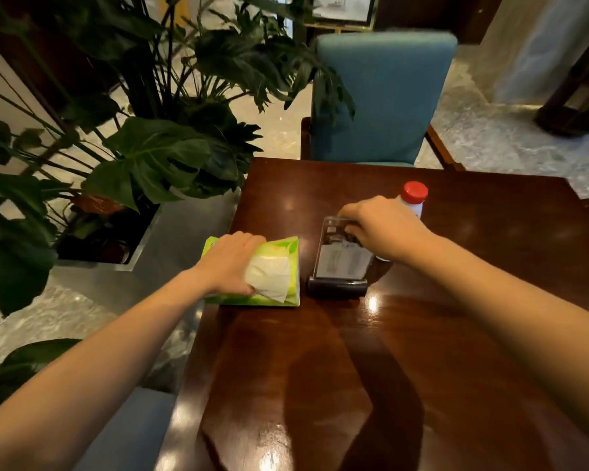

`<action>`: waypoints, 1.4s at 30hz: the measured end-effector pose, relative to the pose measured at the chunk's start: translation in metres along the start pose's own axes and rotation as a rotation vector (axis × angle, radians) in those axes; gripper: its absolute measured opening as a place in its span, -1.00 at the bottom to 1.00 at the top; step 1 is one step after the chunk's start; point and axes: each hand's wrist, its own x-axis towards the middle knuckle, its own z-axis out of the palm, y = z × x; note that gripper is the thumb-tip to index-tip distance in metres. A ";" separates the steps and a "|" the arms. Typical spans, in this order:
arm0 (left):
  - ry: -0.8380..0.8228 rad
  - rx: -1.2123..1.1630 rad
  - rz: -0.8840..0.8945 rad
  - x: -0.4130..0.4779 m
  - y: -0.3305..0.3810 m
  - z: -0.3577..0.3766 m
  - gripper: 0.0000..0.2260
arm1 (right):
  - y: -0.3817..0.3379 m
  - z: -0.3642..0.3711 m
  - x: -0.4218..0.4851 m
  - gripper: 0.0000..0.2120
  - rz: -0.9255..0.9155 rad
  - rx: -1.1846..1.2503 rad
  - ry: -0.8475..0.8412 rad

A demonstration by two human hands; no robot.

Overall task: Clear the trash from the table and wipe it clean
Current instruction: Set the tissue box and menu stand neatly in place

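A green tissue pack [288, 253] lies near the left edge of the dark wooden table [354, 368], a white tissue [269, 278] sticking out of its top. My left hand [230, 263] rests on the pack and grips it. A clear acrylic sign holder [340, 260] on a black base stands beside the pack to its right. My right hand [385, 227] holds the sign holder's top edge. Just behind that hand stands a white bottle with a red cap [414, 195], mostly hidden by the hand.
A teal upholstered chair [381, 96] stands at the table's far side. A large leafy plant [157, 154] in a metal planter [184, 226] crowds the table's left edge. Marble floor surrounds the table. A dark wooden stand [575, 107] sits at far right.
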 end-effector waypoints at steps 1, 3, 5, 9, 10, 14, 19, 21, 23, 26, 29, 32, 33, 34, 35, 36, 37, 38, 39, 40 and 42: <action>-0.009 0.005 0.001 -0.006 0.002 0.001 -0.25 | -0.004 0.000 -0.005 -0.74 -0.008 -0.005 -0.016; -0.029 0.013 -0.003 -0.016 0.007 0.005 -0.23 | -0.010 0.002 -0.014 -0.75 -0.026 -0.017 -0.043; -0.054 0.011 -0.002 -0.023 0.012 0.009 -0.22 | -0.015 0.005 -0.022 -0.75 -0.043 -0.031 -0.060; -0.127 0.008 0.012 -0.026 0.025 0.016 -0.19 | -0.020 0.010 -0.033 -0.75 -0.021 -0.001 -0.080; -0.145 0.005 0.013 -0.026 0.027 0.018 -0.17 | -0.021 0.011 -0.034 -0.75 -0.018 0.007 -0.079; -0.186 -0.016 -0.001 -0.025 0.031 0.018 -0.10 | -0.022 0.013 -0.036 -0.76 -0.006 0.053 -0.080; -0.219 0.032 -0.077 -0.028 0.039 0.018 0.00 | -0.026 0.012 -0.038 -0.72 -0.013 0.125 -0.159; -0.209 0.022 -0.099 -0.030 0.043 0.020 0.01 | -0.028 0.012 -0.039 -0.72 -0.017 0.124 -0.159; -0.203 0.017 -0.106 -0.032 0.043 0.019 0.00 | -0.029 0.012 -0.041 -0.72 -0.018 0.113 -0.152; -0.200 0.022 -0.106 -0.032 0.044 0.017 -0.01 | -0.029 0.011 -0.043 -0.70 -0.014 0.076 -0.139; -0.185 0.028 -0.106 -0.032 0.045 0.018 -0.02 | -0.028 0.010 -0.046 -0.69 0.006 0.063 -0.127; -0.186 0.027 -0.112 -0.032 0.044 0.020 -0.01 | -0.025 0.009 -0.049 -0.70 0.019 0.060 -0.122; -0.189 0.023 -0.114 -0.031 0.044 0.020 -0.01 | -0.025 0.009 -0.050 -0.70 0.018 0.058 -0.125; -0.192 0.021 -0.116 -0.031 0.044 0.020 -0.01 | -0.025 0.008 -0.050 -0.70 0.016 0.056 -0.128; -0.194 0.022 -0.116 -0.031 0.044 0.020 -0.01 | -0.026 0.008 -0.050 -0.70 0.014 0.055 -0.133; -0.195 0.026 -0.115 -0.030 0.045 0.020 -0.01 | -0.026 0.007 -0.050 -0.70 0.012 0.052 -0.138; -0.195 0.027 -0.117 -0.030 0.045 0.019 0.00 | -0.026 0.007 -0.049 -0.70 0.011 0.049 -0.145; -0.196 0.025 -0.119 -0.031 0.046 0.019 0.00 | -0.026 0.007 -0.049 -0.71 0.010 0.047 -0.151; -0.196 0.019 -0.121 -0.031 0.046 0.018 0.00 | -0.026 0.006 -0.049 -0.71 0.012 0.044 -0.156; -0.200 0.013 -0.124 -0.031 0.046 0.018 0.01 | -0.026 0.006 -0.050 -0.71 0.014 0.042 -0.160; -0.224 0.018 -0.137 -0.032 0.048 0.016 0.04 | -0.025 0.006 -0.051 -0.71 0.019 0.045 -0.160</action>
